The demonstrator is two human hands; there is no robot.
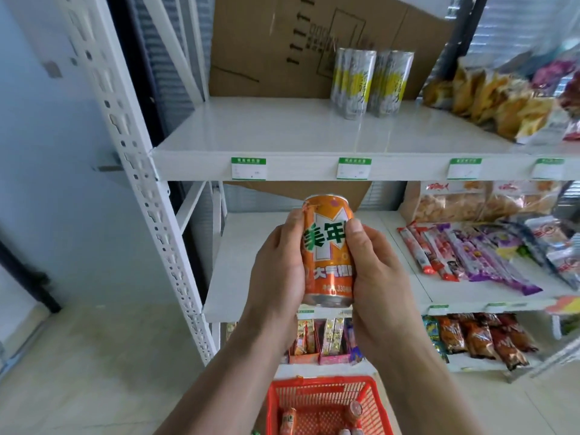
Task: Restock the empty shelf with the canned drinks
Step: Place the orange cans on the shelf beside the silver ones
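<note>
Both hands share one grip on an orange aluminium drink can with green and white lettering [328, 251], held upright in the air in front of the white metal shelving unit [175, 233]. The left hand [276, 271] curls round the can's left side, and the right hand [373, 271] curls round its right side with the thumb laid across the label. The can hangs level with the front edge of the middle white shelf board [251, 265], whose left part is bare; long purple and red snack packets [464, 255] lie toward its right end. On the upper white shelf board [266, 133], two tall silver cans with yellow print [372, 83] stand side by side near the back edge, in front of a brown cardboard sheet [282, 42]. Yellow crisp bags [496, 102] crowd that board's right end. Below the forearms, a red plastic mesh basket [317, 394] sits on the floor, with more orange cans [353, 411] lying in it.
</note>
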